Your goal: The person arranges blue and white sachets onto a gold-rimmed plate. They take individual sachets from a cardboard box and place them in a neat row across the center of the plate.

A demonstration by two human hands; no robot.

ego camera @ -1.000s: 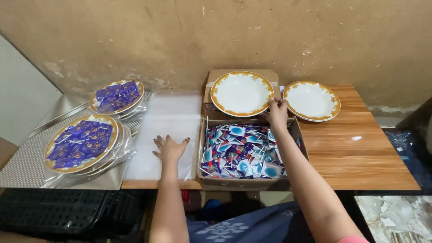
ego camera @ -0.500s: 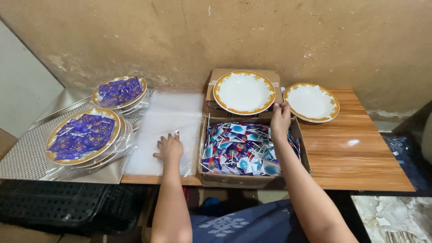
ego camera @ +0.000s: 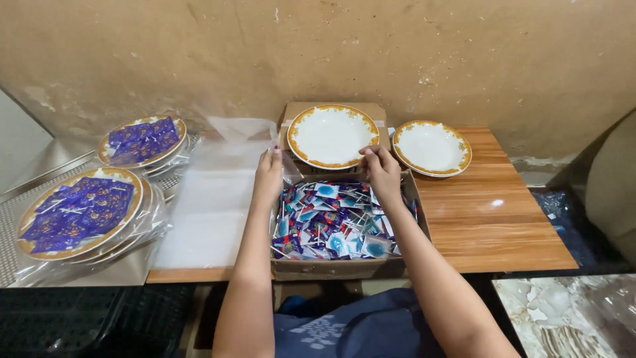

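Fingers: our right hand (ego camera: 383, 171) curls its fingertips over the near rim of the white plate (ego camera: 332, 135) at about 4 o'clock. Our left hand (ego camera: 269, 174) has its fingers straight and close together, tips up by the plate's rim at 8 o'clock. We cannot tell if the left one really grips.
Plate place: it sits on the back of the cardboard box (ego camera: 331, 268), at our 12 o'clock, against the wall.
Plate feel: we think it is hard, smooth and a bit heavy. It could chip or break if it slips. Its gold edge is the best spot to hold, one hand on each side.
Box: full of small blue and white packets (ego camera: 334, 222) with little sticks.
Second plate: another white plate (ego camera: 432, 146) lies on the wooden table (ego camera: 490, 219) at 1 o'clock.
Left side: clear plastic bags (ego camera: 212, 192) lie flat at 11 o'clock. Two wrapped plates (ego camera: 78, 211) piled with purple packets sit at 9 and 10 o'clock.
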